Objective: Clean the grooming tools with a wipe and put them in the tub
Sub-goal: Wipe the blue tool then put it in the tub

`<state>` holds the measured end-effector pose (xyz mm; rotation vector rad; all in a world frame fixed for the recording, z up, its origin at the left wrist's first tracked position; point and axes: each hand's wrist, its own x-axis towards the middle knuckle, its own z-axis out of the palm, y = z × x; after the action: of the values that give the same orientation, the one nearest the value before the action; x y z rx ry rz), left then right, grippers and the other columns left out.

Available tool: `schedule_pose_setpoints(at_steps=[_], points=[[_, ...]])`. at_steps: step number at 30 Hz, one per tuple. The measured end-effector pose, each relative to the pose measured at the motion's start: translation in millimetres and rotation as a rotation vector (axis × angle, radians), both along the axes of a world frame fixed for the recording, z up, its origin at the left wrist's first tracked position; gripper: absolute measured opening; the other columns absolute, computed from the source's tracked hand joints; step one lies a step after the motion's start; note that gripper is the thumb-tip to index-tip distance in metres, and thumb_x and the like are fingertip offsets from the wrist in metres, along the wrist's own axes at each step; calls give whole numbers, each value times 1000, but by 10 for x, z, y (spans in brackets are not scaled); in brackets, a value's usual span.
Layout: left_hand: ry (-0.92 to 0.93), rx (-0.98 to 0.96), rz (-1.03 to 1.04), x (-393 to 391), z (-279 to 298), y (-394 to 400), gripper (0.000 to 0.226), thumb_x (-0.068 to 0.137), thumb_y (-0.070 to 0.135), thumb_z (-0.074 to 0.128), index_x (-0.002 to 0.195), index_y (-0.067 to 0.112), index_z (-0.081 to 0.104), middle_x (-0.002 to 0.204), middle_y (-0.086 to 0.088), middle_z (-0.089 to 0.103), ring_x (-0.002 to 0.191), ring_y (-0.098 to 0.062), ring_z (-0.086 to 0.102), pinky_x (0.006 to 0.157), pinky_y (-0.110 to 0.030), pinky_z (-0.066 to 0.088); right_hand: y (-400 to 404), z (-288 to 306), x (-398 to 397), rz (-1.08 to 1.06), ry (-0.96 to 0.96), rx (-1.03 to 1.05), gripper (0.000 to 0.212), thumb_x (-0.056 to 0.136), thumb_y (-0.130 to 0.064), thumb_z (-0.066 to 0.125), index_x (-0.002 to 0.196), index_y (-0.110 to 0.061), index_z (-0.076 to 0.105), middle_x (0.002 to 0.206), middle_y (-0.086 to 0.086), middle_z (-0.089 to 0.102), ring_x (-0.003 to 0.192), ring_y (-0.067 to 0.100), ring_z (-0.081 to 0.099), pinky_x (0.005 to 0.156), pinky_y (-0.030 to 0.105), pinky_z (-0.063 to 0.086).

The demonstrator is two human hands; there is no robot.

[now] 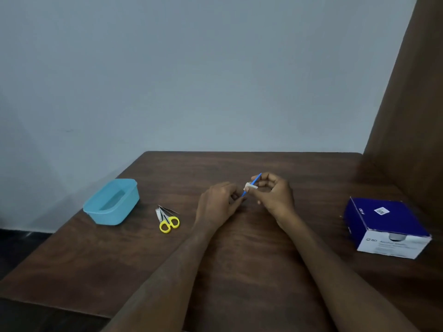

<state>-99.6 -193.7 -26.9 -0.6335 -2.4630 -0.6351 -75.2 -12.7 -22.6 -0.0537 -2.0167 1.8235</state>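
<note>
My left hand (219,203) pinches the lower end of a thin blue tool (257,179) above the middle of the table. My right hand (273,195) pinches a small white wipe (250,187) folded round the tool's shaft. The blue stick slants up to the right past my right fingers. A light blue tub (100,212) stands at the left of the table, and I see nothing inside it. Between the tub and my left hand lie yellow-handled scissors (169,222), with a small metal clipper (158,213) and thin metal tweezers (170,210) beside their blades.
A dark blue and white box of alcohol swabs (386,226) sits at the right of the brown wooden table (239,259). A grey wall stands behind the table, and a brown panel rises along the right side.
</note>
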Motion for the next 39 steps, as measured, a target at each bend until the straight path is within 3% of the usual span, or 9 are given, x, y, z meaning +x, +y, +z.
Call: schedule_pose_setpoints(at_steps=[6, 10, 13, 16, 20, 24, 30, 37, 39], points=[[6, 24, 30, -8, -23, 34, 24, 89, 45, 77, 82, 25, 67, 83, 10, 70, 79, -13, 66, 60, -33, 52, -3, 6, 16, 41, 1, 76, 28, 80, -10, 92, 102, -17, 76, 85, -5, 82, 57, 0, 65, 49, 20, 49], [-14, 8, 13, -3, -22, 14, 26, 85, 46, 81, 84, 25, 66, 87, 11, 71, 83, -14, 68, 65, -34, 54, -39, 22, -7, -16, 17, -6, 11, 92, -21, 84, 97, -14, 77, 85, -5, 82, 59, 11, 67, 47, 27, 50], [-17, 34, 18, 3, -29, 9, 27, 86, 48, 80, 86, 25, 65, 89, 11, 70, 85, -14, 67, 66, -35, 53, -28, 18, -19, -26, 27, -60, 17, 100, -28, 75, 102, -10, 76, 91, -5, 83, 43, 15, 56, 44, 23, 45], [9, 18, 9, 9, -28, 17, 25, 92, 49, 74, 89, 26, 66, 92, 10, 70, 88, -15, 67, 68, -35, 52, 5, 12, -17, -25, 12, -41, 23, 104, -36, 68, 100, -15, 77, 93, -7, 83, 41, 22, 54, 43, 19, 40], [32, 6, -13, -3, -39, 22, 23, 96, 50, 69, 92, 27, 67, 90, 9, 67, 88, -18, 66, 66, -36, 50, 10, 11, -7, -17, 12, -62, 12, 94, -25, 81, 92, -14, 77, 90, -1, 83, 48, 18, 57, 46, 20, 42], [53, -24, -34, -1, -41, 26, 18, 99, 48, 65, 105, 32, 73, 94, 9, 68, 92, -18, 67, 68, -36, 51, -13, -6, 16, 20, 7, -68, 15, 84, -18, 91, 87, -13, 77, 85, 5, 81, 65, 15, 66, 51, 29, 51], [56, -46, -36, -3, -22, 32, 17, 100, 48, 64, 104, 33, 72, 96, 10, 68, 92, -17, 66, 69, -35, 50, -10, 76, 78, -83, 26, -73, 20, 97, -43, 75, 100, -23, 77, 86, -6, 82, 44, 21, 56, 49, 24, 43], [47, -31, -44, 22, -13, 28, 18, 102, 44, 62, 109, 32, 74, 96, 8, 67, 92, -18, 65, 68, -35, 48, -25, 60, 91, -44, 38, -37, 11, 90, -23, 85, 90, -17, 76, 83, -2, 81, 48, 11, 58, 46, 22, 45], [47, -24, -47, 13, -18, 32, 19, 102, 44, 60, 111, 33, 73, 98, 8, 68, 93, -19, 66, 68, -35, 50, -30, 57, 75, -37, 39, -31, 14, 88, -25, 88, 87, -17, 77, 82, -2, 81, 50, 11, 59, 48, 24, 47]])
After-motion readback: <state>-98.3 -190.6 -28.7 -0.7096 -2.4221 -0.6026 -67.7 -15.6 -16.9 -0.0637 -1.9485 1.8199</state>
